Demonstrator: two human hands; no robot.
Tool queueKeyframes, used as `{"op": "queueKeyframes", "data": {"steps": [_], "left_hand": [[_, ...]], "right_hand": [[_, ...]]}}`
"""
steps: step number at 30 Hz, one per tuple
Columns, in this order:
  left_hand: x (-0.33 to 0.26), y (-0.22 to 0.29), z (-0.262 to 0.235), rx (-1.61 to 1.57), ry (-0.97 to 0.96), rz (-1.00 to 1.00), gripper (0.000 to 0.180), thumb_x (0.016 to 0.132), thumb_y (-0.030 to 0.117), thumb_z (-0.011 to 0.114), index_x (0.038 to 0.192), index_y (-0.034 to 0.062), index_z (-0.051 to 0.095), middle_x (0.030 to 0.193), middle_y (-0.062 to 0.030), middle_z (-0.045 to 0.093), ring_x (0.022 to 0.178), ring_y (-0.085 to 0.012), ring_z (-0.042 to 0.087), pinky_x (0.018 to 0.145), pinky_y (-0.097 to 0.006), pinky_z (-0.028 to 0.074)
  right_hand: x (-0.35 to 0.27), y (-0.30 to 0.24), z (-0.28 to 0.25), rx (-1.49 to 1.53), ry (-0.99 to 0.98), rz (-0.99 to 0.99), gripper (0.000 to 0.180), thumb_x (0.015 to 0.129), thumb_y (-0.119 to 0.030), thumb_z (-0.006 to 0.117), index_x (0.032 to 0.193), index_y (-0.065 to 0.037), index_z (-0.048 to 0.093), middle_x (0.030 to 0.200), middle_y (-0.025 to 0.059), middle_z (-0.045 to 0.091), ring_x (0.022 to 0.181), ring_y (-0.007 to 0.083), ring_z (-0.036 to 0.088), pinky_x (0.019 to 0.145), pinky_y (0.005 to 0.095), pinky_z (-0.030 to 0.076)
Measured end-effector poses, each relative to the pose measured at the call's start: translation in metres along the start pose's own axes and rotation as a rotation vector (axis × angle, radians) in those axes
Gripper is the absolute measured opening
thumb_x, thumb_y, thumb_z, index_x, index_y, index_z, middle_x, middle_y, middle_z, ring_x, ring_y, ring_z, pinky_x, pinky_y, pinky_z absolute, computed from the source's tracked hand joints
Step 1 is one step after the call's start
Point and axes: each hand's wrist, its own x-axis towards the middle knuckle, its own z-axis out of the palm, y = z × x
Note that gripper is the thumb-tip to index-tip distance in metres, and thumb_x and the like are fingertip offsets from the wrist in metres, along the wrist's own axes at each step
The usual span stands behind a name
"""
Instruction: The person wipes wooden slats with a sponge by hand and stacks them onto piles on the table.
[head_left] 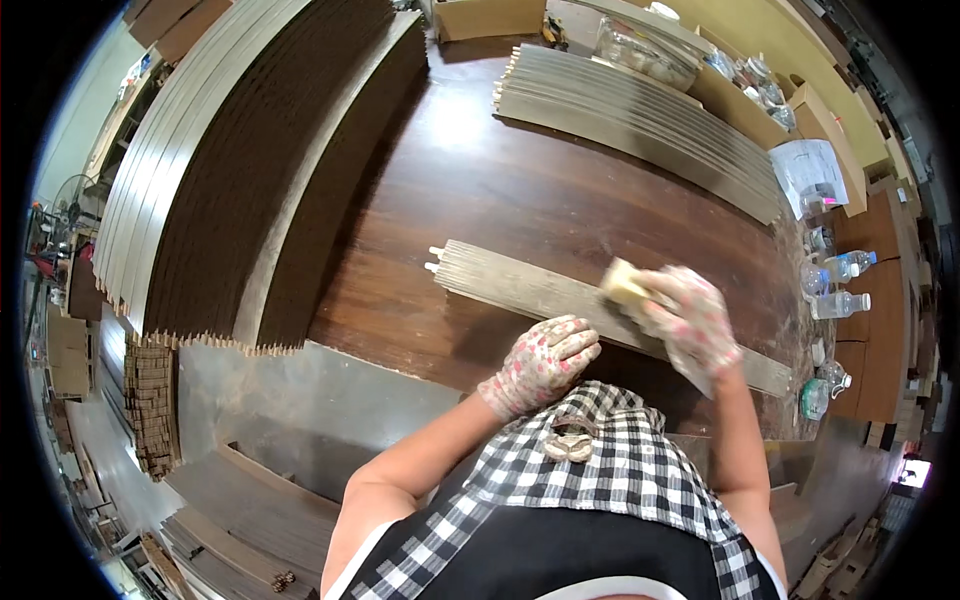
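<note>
Gloved right hand [695, 320], grip clamped on a pale yellow sanding block [625, 283] pressed onto long grey wooden strips [530, 290] lying across the dark wooden counter [500, 190]; gloved left hand [540, 362], fingers curled, steadying the strips' near edge.

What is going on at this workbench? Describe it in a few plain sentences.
A person in patterned gloves works on a long wooden slat lying on a dark table. The left hand presses on the slat's near edge, while the right hand holds a yellowish sanding block against it. Stacks of similar slats lie around.
</note>
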Motion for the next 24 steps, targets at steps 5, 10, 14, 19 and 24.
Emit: {"op": "queueKeyframes", "data": {"steps": [5,10,14,19,24], "left_hand": [[0.005,0.003,-0.002,0.021,-0.018,-0.028,0.016,0.077,0.01,0.069,0.093,0.0078,0.071,0.104,-0.0046,0.069,0.104,-0.0233,0.065,0.094,-0.041,0.053],[0.009,0.008,-0.003,0.046,-0.05,-0.032,0.017,0.08,0.012,0.068,0.096,0.0086,0.071,0.106,-0.0043,0.068,0.107,-0.0235,0.064,0.095,-0.042,0.051],[0.012,0.009,0.001,0.072,-0.064,-0.054,0.023,0.08,0.017,0.068,0.102,0.01,0.07,0.115,-0.0053,0.066,0.115,-0.0261,0.06,0.101,-0.045,0.047],[0.028,0.005,0.005,0.149,-0.013,-0.096,0.028,0.086,0.02,0.065,0.111,0.0091,0.067,0.124,-0.0092,0.063,0.123,-0.028,0.055,0.106,-0.048,0.042],[0.024,-0.004,0.025,0.077,-0.134,-0.195,0.025,0.09,0.023,0.055,0.107,0.0071,0.064,0.119,-0.0137,0.063,0.118,-0.0328,0.057,0.104,-0.044,0.043]], "right_hand": [[-0.133,0.07,-0.076,-0.022,-0.088,0.659,0.034,0.082,-0.022,0.065,0.111,-0.005,0.07,0.105,0.0165,0.07,0.101,0.033,0.065,0.093,0.041,0.049],[-0.257,0.16,-0.13,-0.517,-0.171,0.958,0.032,0.089,-0.019,0.063,0.119,-0.008,0.068,0.113,0.0151,0.069,0.105,0.0315,0.065,0.094,0.0386,0.05],[-0.163,0.124,-0.108,-0.1,0.147,0.821,0.034,0.089,-0.021,0.063,0.121,-0.007,0.067,0.118,0.0138,0.068,0.11,0.0293,0.063,0.097,0.0387,0.048],[0.033,-0.003,-0.018,-0.008,0.2,0.107,0.033,0.088,-0.024,0.065,0.115,-0.006,0.07,0.096,0.0135,0.067,0.092,0.0283,0.065,0.086,0.0366,0.052],[0.146,-0.078,0.047,0.043,0.049,-0.109,0.027,0.087,-0.026,0.067,0.112,-0.015,0.069,0.097,0.0147,0.065,0.092,0.0326,0.063,0.082,0.0436,0.052]]}}
